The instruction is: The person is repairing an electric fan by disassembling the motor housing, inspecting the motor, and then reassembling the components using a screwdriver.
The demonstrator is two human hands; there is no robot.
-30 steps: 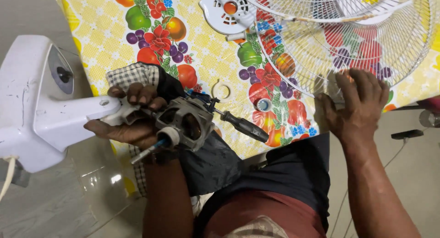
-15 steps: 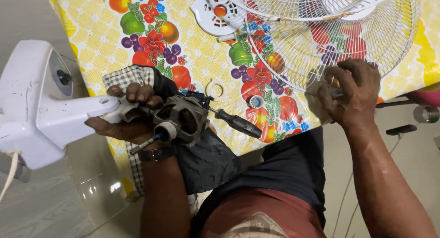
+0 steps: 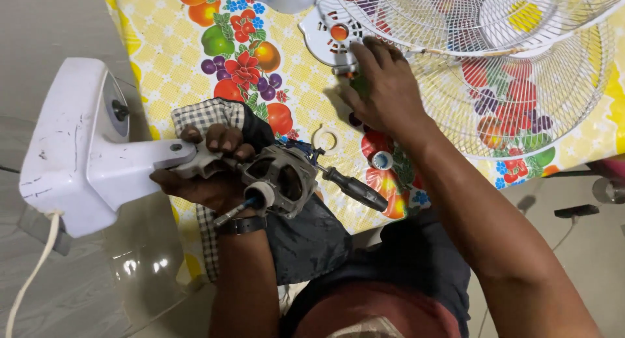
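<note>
My left hand grips the bare grey fan motor where it joins the neck of the white fan stand, holding it over a checked cloth. A steel shaft sticks out of the motor toward me. A black-handled screwdriver lies beside the motor on the table edge. My right hand reaches far up the table, fingers curled down next to a white round fan cover; whether it holds anything is hidden.
A fruit-patterned yellow tablecloth covers the table. White wire fan guards lie at the upper right. A white plastic ring and a small round cap rest near the screwdriver. A white cord hangs from the stand.
My right hand left the wire guard at the right and moved up and left to the round white cover. My left hand still holds the motor.
</note>
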